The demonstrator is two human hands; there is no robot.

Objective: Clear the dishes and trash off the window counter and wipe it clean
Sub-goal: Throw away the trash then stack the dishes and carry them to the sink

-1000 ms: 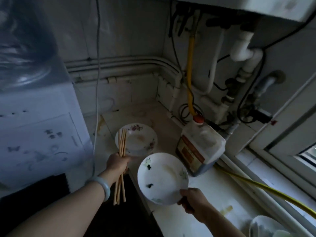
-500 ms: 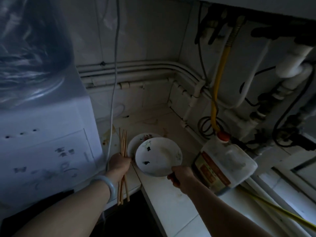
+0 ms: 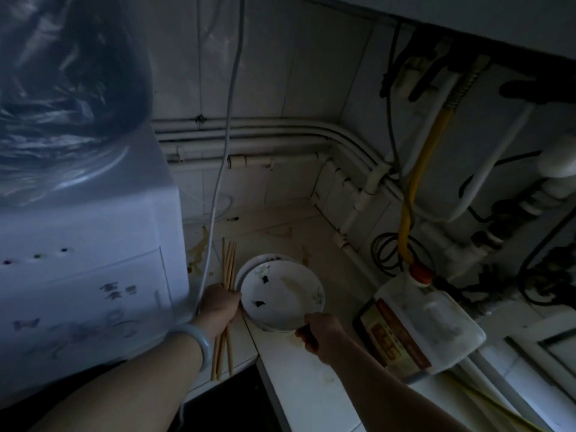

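My left hand [image 3: 218, 307] grips a bundle of wooden chopsticks [image 3: 228, 266] that point up and down past my fist. My right hand [image 3: 321, 335] holds a white plate [image 3: 280, 297] with dark food scraps by its near rim. That plate sits over a second floral plate [image 3: 265, 258] on the stained counter [image 3: 280, 232], covering most of it. Whether the two plates touch I cannot tell.
A large oil jug [image 3: 420, 325] with a red cap stands right of the plates. Pipes, a yellow hose [image 3: 408, 219] and black cables line the corner walls. A white appliance [image 3: 87, 275] stands at the left, with a white cord [image 3: 215, 213] hanging beside it.
My right hand has carried the white plate left and away from me, over the floral plate. My left hand keeps the chopsticks beside it.
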